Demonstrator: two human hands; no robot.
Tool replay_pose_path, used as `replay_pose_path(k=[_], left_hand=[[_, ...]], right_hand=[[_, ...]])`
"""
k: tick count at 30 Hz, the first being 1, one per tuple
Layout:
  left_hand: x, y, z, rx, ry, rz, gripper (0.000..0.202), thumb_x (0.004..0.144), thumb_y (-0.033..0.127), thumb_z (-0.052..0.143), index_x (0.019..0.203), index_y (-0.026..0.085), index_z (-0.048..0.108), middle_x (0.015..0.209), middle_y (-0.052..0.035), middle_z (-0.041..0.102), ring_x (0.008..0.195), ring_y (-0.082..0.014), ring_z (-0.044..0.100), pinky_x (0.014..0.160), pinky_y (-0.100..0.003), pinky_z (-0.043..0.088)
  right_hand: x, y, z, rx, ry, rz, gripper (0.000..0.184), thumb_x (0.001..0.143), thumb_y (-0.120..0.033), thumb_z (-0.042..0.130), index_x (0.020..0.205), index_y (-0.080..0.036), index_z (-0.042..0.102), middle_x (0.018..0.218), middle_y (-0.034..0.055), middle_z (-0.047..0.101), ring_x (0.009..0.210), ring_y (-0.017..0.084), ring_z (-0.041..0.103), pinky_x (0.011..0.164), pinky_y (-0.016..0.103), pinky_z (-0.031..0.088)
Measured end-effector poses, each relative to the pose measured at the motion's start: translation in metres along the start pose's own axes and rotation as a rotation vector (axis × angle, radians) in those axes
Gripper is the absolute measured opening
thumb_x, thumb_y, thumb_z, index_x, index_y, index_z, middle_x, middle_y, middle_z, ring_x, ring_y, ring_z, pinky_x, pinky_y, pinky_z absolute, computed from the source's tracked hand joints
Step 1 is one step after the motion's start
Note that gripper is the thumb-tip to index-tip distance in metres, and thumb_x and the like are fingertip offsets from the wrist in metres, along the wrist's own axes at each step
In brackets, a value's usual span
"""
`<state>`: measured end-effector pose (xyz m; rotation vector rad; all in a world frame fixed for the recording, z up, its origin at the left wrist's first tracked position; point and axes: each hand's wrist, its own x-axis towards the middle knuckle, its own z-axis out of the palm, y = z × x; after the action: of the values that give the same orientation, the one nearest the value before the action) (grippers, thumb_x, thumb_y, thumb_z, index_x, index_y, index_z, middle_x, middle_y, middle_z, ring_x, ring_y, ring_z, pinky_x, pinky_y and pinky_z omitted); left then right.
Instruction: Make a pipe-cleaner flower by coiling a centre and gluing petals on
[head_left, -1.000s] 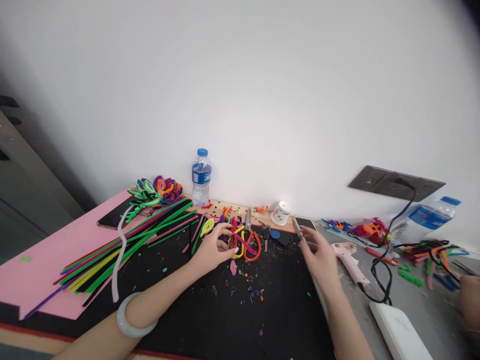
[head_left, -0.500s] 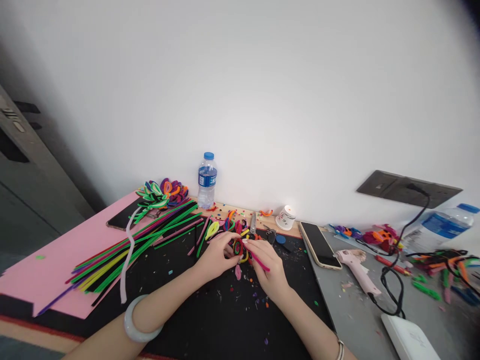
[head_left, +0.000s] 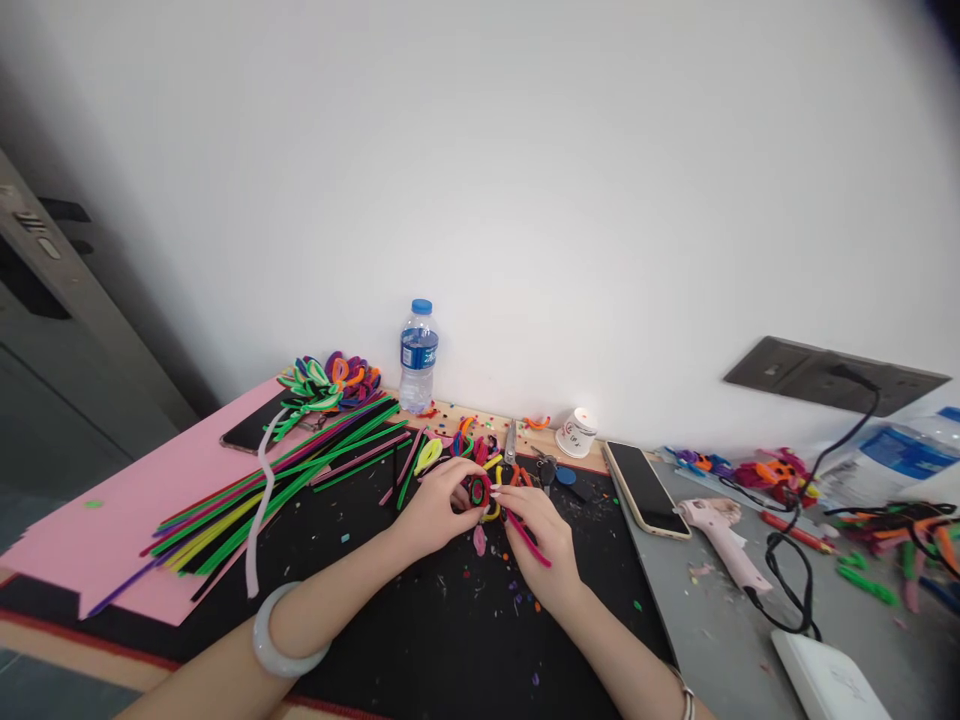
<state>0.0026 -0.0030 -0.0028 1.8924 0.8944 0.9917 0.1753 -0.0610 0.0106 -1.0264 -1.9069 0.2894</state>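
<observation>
My left hand (head_left: 439, 512) is closed in a pinch around a small coil of pipe cleaner (head_left: 478, 490), with red, green and dark rings showing. My right hand (head_left: 546, 540) comes in from the right, its fingertips at the coil's edge. A magenta pipe cleaner (head_left: 529, 540) runs under the right fingers and its free end sticks out toward the wrist. Whether it joins the coil is hidden by the fingers. Just below the coil, a pink loop (head_left: 479, 541) lies on the black mat (head_left: 420, 630). Behind the hands are a yellow-green loop (head_left: 428, 455) and scissors (head_left: 511, 442).
Long pipe cleaners (head_left: 300, 490) lie across pink sheets (head_left: 150, 520) at left, near finished loops (head_left: 311, 385). A water bottle (head_left: 418, 355) and paper cup (head_left: 576, 433) stand by the wall. At right are a phone (head_left: 646, 488), glue gun (head_left: 724, 545) and white power bank (head_left: 829, 675).
The magenta pipe cleaner's free end has slid a little down and right under my right fingers. The coil has turned slightly in my left hand. The view has shifted a little.
</observation>
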Motion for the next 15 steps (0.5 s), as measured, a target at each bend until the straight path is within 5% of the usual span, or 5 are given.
replay_pose_path(k=[15], left_hand=[[0.0, -0.0018, 0.0005, 0.024, 0.027, 0.013, 0.033, 0.071, 0.017, 0.061, 0.103, 0.02, 0.057, 0.097, -0.0038, 0.052, 0.058, -0.0086, 0.058, 0.056, -0.025, 0.053]], right_hand=[[-0.0002, 0.0009, -0.0011, -0.024, 0.037, -0.062, 0.034, 0.081, -0.003, 0.049, 0.104, -0.025, 0.06, 0.101, 0.0066, 0.067, 0.095, 0.022, 0.059, 0.081, 0.039, 0.05]])
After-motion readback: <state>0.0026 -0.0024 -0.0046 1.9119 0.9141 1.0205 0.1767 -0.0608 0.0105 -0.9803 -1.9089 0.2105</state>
